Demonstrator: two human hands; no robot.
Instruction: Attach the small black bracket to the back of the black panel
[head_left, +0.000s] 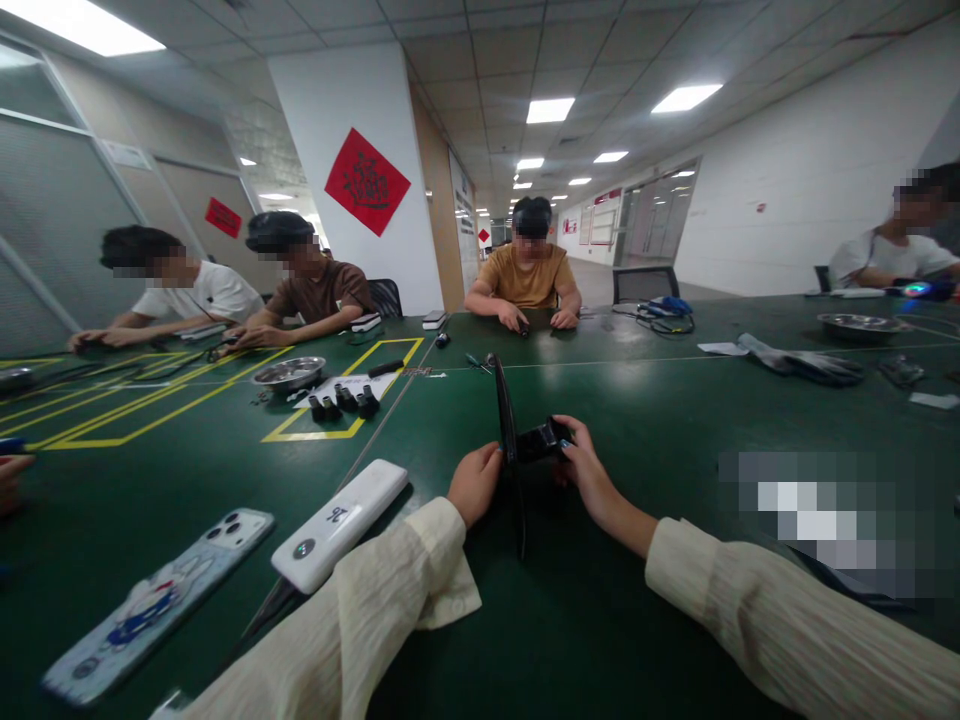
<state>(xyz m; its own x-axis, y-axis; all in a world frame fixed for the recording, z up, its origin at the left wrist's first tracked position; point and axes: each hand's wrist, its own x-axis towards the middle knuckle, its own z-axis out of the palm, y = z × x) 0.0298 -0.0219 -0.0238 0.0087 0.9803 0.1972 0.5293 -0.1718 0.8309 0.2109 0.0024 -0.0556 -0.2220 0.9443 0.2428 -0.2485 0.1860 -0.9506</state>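
In front of me, a thin black panel stands nearly upright, seen almost edge-on. A black boxy part sticks out from its right face; whether the two are fixed together I cannot tell. My left hand pinches the panel from the left, thumb and fingers closed at its face. Around the outer end of the boxy part, my right hand is closed, with some fingers hidden behind it. Left of my left forearm lies a white power bank marked 26, and beyond it a phone in a blue cartoon case.
Several black cylindrical parts stand on paper by a metal bowl, near yellow tape. Gloves and another bowl lie at the right. A person sits opposite; others sit left and right. A blurred patch covers something at right.
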